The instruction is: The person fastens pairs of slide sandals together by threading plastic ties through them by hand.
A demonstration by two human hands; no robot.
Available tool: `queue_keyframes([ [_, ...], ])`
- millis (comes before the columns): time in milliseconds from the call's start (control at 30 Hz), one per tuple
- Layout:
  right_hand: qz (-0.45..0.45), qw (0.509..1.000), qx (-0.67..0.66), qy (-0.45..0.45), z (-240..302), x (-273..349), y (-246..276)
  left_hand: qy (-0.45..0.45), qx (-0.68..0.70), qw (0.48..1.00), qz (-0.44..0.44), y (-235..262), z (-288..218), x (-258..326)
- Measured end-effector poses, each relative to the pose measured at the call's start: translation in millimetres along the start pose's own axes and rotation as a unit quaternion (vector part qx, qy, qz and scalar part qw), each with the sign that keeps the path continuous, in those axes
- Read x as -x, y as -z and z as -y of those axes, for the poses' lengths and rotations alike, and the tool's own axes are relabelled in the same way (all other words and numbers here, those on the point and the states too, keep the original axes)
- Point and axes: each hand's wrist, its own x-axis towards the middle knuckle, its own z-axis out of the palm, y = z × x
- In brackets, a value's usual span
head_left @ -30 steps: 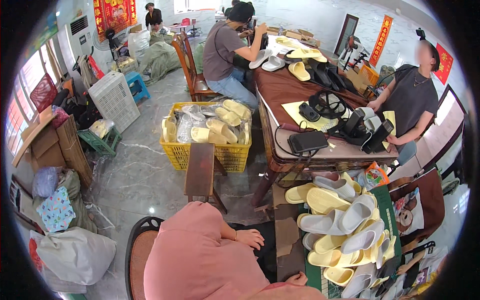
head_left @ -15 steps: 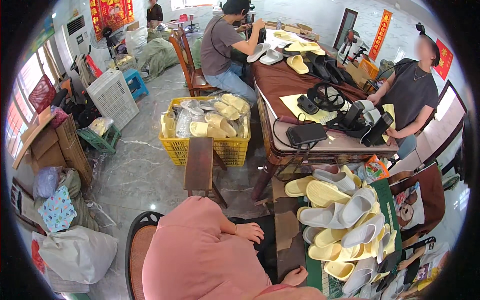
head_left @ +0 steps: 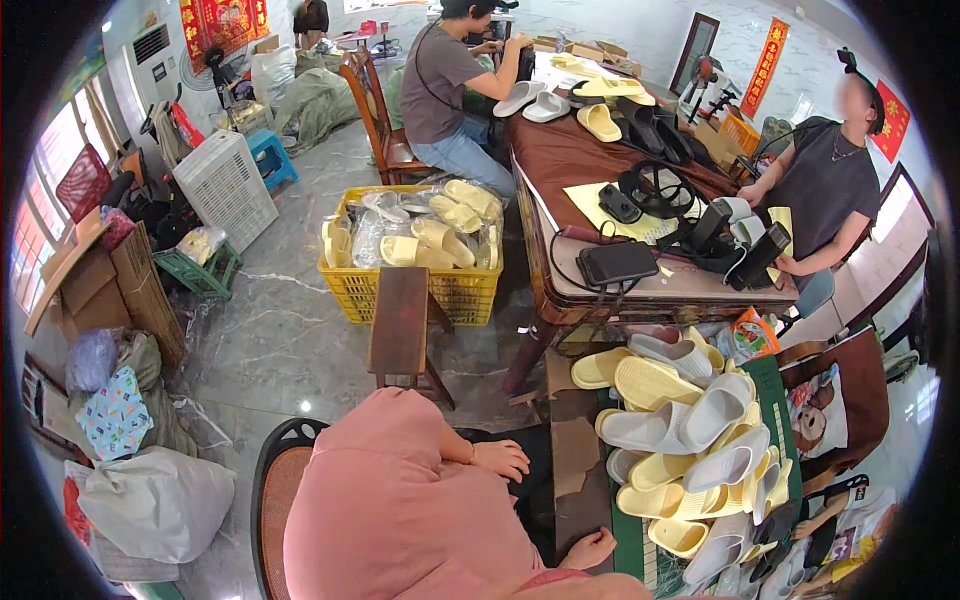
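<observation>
My left hand (head_left: pixel 500 459) lies open on my dark trousers (head_left: pixel 530 490), fingers spread and holding nothing. Lower down, my right hand (head_left: pixel 588 550) rests at the edge of a dark brown board (head_left: pixel 580 515), with fingers loosely bent and nothing visible in it. Just right of that hand is a green surface (head_left: pixel 630 545) bearing a heap of slippers. Pale yellow slippers (head_left: pixel 650 384) and light grey slippers (head_left: pixel 640 428) are piled together there, several of them overlapping at different angles.
A wooden bench (head_left: pixel 398 330) stands ahead, before a yellow crate (head_left: pixel 410 298) of wrapped slippers. Beyond is a brown-covered table (head_left: pixel 550 150) with slippers, straps and a phone (head_left: pixel 617 263). Two co-workers sit there. A white sack (head_left: pixel 155 505) lies at left.
My two hands stay practically where they were. The co-worker on the far side of the crate has shifted, with a dark item now by their hands. A distant person has bent slightly.
</observation>
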Motion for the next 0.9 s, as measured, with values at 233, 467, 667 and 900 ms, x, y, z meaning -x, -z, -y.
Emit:
queue_keyframes([
  [233, 0.008, 1.0, 0.012, 0.0, 6.1, -1.2, 3.8, -0.005, -0.009, 1.0, -0.007, -2.4, 1.0, 1.5],
  [467, -0.002, 1.0, 0.008, 0.009, -0.6, -0.6, -0.5, -0.003, -0.011, 1.0, -0.021, -0.9, -1.9, 1.0],
  [667, 0.006, 1.0, 0.02, -0.002, 5.2, -1.2, 3.7, -0.005, -0.011, 1.0, -0.016, 0.2, -2.2, 0.8],
  [900, 0.0, 1.0, 0.016, -0.004, 7.9, -1.7, 4.3, -0.005, -0.012, 1.0, -0.015, -0.4, -0.1, 0.1],
])
